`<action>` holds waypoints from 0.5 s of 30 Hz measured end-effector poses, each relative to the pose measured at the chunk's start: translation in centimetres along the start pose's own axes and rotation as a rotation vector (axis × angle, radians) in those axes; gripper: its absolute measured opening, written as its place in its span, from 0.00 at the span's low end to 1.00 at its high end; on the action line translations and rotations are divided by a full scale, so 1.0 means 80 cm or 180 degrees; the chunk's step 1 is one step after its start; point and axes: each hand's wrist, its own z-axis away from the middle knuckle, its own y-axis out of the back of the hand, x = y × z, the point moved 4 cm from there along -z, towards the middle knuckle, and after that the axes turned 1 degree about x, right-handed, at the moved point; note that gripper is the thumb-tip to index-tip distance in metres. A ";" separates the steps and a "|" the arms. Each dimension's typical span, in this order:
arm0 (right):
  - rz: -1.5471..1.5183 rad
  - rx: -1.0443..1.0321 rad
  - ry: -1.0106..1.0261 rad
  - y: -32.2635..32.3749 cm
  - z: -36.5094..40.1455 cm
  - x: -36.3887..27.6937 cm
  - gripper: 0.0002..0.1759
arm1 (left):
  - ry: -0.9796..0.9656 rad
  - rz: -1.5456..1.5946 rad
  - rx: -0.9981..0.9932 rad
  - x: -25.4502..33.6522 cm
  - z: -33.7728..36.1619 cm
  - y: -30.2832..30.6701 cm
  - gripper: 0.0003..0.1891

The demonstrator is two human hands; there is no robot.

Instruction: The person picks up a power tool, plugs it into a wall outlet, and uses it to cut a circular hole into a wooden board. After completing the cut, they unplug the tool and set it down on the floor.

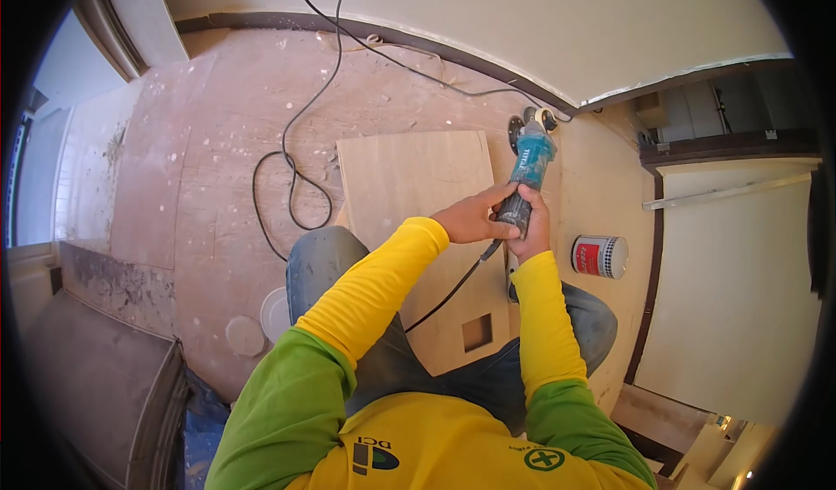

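Observation:
Both hands are on a teal and black angle grinder (532, 161), held above the right side of a wooden board. My left hand (479, 215) wraps the dark rear body from the left. From the right and below, my right hand (533, 225) grips the same body. The grinder's head points away from me, with a dark round disc (515, 131) at its left. A black cord runs from its rear end down over the board. The pale wooden board (418, 176) lies between my legs and has a square cutout (477, 332) near its close end.
A red and white can (599, 256) lies at the right. A black cable (290, 155) loops over the dusty floor (218, 141) on the left. Two round lids (246, 337) lie by my left knee. A wall (488, 20) stands ahead, and a white panel (736, 290) stands far right.

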 end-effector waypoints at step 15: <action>0.0238 0.0276 0.0126 0.009 0.008 -0.015 0.16 | 0.0057 0.1040 -0.0104 -0.013 -0.013 -0.027 0.49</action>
